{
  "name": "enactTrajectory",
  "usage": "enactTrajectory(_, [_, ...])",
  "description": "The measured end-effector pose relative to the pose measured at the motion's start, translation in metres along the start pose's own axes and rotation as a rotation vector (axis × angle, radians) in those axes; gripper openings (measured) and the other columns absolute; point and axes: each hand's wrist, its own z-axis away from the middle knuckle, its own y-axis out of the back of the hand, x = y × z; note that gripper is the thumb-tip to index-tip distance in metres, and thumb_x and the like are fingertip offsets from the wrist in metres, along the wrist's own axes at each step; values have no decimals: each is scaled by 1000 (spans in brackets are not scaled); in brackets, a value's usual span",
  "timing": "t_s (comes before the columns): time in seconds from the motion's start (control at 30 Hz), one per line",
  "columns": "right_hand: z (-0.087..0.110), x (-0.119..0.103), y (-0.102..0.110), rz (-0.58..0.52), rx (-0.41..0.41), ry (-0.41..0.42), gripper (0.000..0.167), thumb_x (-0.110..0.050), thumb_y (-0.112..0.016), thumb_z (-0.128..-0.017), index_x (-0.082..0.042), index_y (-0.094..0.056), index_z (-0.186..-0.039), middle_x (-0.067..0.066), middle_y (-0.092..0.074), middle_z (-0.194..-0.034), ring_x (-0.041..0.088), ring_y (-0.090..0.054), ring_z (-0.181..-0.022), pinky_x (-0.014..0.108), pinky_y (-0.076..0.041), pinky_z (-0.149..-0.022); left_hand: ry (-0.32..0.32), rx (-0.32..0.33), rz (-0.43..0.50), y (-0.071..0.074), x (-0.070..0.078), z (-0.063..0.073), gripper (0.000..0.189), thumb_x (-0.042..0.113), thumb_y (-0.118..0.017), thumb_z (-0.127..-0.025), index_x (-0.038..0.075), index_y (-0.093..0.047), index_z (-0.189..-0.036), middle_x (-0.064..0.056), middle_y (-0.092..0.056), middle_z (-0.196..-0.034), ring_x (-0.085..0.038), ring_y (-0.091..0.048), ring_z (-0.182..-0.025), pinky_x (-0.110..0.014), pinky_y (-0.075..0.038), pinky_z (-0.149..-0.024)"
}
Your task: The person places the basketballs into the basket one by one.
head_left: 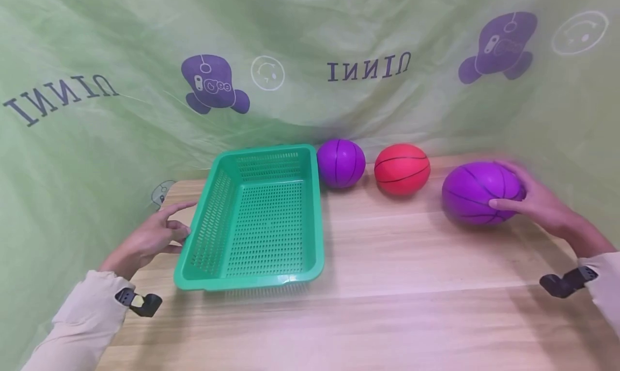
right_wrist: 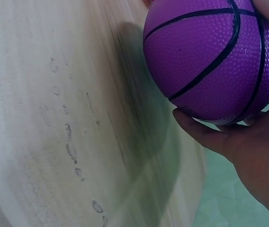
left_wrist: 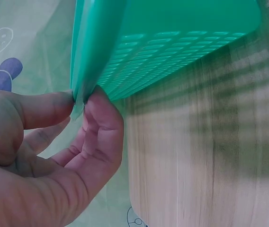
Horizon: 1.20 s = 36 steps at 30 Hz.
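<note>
A green plastic basket (head_left: 317,231) with perforated walls and floor stands left of the middle in the head view, with nothing inside. My left hand (head_left: 152,237) is at its left side; in the left wrist view the thumb and a bent finger pinch the basket's rim (left_wrist: 96,42). At the right, my right hand (head_left: 542,201) grips a purple ball (head_left: 477,193) with black basketball lines. The right wrist view shows the thumb and fingers spread around that purple ball (right_wrist: 205,56); some fingers are hidden behind it.
A second purple ball (head_left: 341,163) sits beside the basket's far right corner. Between the two purple balls rests a red ball (head_left: 402,169). All are on a wooden table (head_left: 387,306). A green printed cloth (head_left: 300,112) hangs behind and along the sides.
</note>
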Motion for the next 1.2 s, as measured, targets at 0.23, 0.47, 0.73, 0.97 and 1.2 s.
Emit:
enactTrajectory(0.23, [10,-1,-7,-12,34,62,92,-4,-71,-87,-18,-20,-161,9,-32,-141,-5,-51,-100,20,-49,-75,-1,-15,-4,0,2,3,72,-11,-46,-96,7,-19,-160,-16,-65,-96,-26,-64,-85,-43,-57,-79])
enactTrajectory(0.47, [18,-2,-13,-19,12,48,96,-3,-73,-85,-18,-18,-162,18,-35,-141,-7,-50,-100,21,-49,-76,1,-27,-7,-1,1,3,71,-10,-45,-96,7,-18,-160,-16,-65,-94,-25,-63,-85,-44,-57,-80])
enactTrajectory(0.73, [23,-16,-19,-37,-66,47,94,-6,-69,-88,-22,-13,-162,33,-36,-142,-7,-52,-100,24,-51,-76,1,-26,-10,0,0,0,73,-12,-45,-95,8,-19,-160,-16,-65,-91,-24,-63,-87,-43,-57,-79])
enactTrajectory(0.97, [21,-28,-29,-58,-78,94,91,-4,-70,-86,-18,-19,-161,21,-38,-141,-1,-57,-102,26,-53,-77,5,-17,-25,0,1,-1,71,-9,-46,-96,8,-20,-160,-17,-68,-94,-25,-64,-87,-43,-58,-79])
enactTrajectory(1.2, [21,-32,-37,-48,-91,88,95,-6,-72,-84,-20,-19,-161,27,-38,-143,-3,-54,-103,26,-51,-78,1,-20,-14,-1,1,0,72,-10,-46,-96,8,-20,-160,-17,-67,-92,-24,-64,-86,-43,-58,-78])
